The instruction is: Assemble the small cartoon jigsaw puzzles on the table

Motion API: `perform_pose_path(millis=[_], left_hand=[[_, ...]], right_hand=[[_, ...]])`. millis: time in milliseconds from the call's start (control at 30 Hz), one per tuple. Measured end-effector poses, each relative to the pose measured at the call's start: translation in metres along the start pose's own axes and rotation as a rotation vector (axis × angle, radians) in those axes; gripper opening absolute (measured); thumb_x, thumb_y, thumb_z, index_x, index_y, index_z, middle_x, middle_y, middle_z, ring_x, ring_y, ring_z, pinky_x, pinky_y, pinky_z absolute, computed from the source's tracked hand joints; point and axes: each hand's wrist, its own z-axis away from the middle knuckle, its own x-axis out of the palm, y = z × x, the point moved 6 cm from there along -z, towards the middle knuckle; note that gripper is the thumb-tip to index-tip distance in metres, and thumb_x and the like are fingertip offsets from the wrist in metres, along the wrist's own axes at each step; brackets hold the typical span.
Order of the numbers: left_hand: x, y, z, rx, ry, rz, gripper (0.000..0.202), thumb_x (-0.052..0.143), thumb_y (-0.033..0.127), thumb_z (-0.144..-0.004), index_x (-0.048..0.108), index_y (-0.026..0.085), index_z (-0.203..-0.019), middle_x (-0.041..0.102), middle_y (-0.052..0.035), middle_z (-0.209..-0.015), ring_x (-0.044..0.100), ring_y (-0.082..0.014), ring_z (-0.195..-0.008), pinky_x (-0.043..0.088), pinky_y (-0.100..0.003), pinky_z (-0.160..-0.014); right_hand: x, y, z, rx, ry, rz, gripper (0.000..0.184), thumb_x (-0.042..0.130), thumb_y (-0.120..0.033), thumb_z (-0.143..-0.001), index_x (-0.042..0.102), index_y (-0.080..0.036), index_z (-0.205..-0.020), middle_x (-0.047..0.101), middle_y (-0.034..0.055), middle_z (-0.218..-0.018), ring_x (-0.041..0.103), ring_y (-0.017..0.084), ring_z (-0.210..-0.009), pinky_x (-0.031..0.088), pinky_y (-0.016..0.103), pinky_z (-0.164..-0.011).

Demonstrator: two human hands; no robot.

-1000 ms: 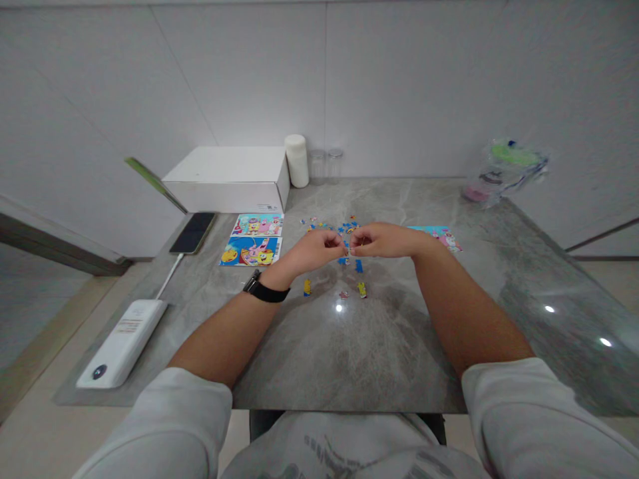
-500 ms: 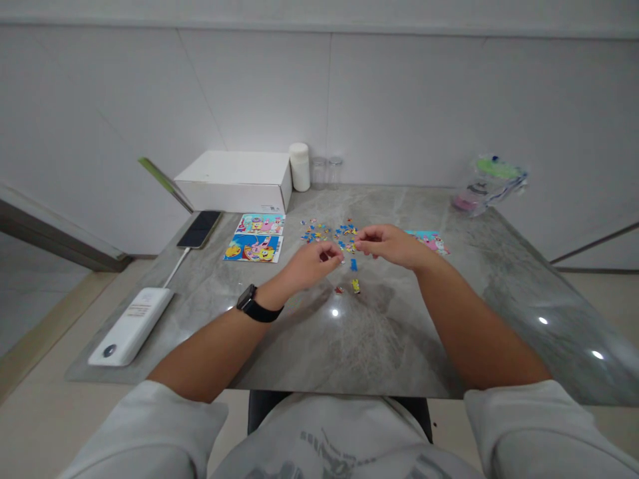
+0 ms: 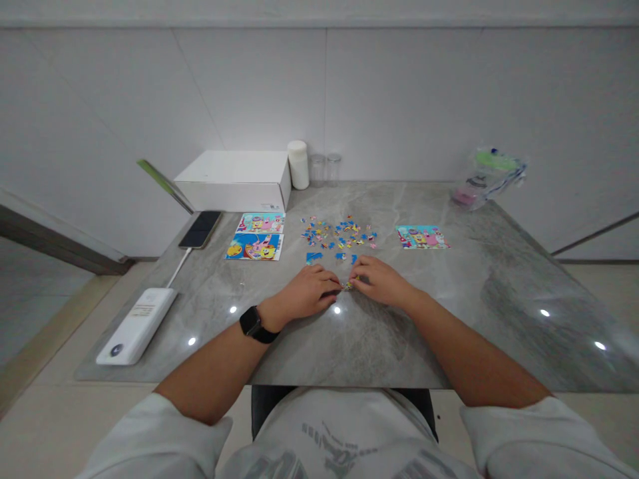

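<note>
My left hand (image 3: 305, 291), with a black watch on its wrist, and my right hand (image 3: 378, 280) rest side by side on the grey marble table (image 3: 449, 313). Their fingertips meet over small jigsaw pieces (image 3: 345, 285), and both hands are curled in a pinch on them. Just beyond the hands lies a scatter of loose coloured puzzle pieces (image 3: 337, 235). A blue piece (image 3: 313, 257) lies close to my left hand.
Two cartoon picture cards (image 3: 255, 239) lie left of the pieces and another card (image 3: 422, 237) lies right. A white box (image 3: 234, 179), a white jar (image 3: 298, 164) and two glasses stand at the back. A phone (image 3: 200, 229) and white power bank (image 3: 137, 325) are at left, a plastic bag (image 3: 486, 176) at back right.
Both hands have come down and toward me from above the pile, and now rest on the table with fingertips together on small pieces. The head tilted, so the view shifted.
</note>
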Motion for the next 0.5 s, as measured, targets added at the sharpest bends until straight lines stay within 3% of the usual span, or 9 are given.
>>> perform_pose_path(millis=[333,500], left_hand=[[0.000,-0.002,0.002,-0.047,-0.006,-0.074,0.026,0.062,0.030,-0.102,0.078,0.025,-0.123,0.076,-0.0058,-0.126,0.064,-0.0249,-0.116,0.048,-0.043,-0.103],[0.000,-0.003,0.002,-0.053,-0.006,-0.068,0.027,0.060,0.030,-0.104,0.078,0.025,-0.123,0.077,-0.0053,-0.126,0.065,-0.0245,-0.114,0.047,-0.043,-0.102]], right_hand=[[0.009,0.005,-0.001,0.042,0.027,0.132,0.014,0.066,-0.022,-0.095,0.080,-0.021,-0.096,0.070,0.0095,-0.104,0.064,0.025,-0.100,0.050,0.039,-0.095],[-0.009,0.021,0.001,0.093,0.158,0.097,0.019,0.061,-0.024,-0.099,0.079,-0.022,-0.103,0.071,0.0095,-0.107,0.065,0.024,-0.106,0.050,0.040,-0.102]])
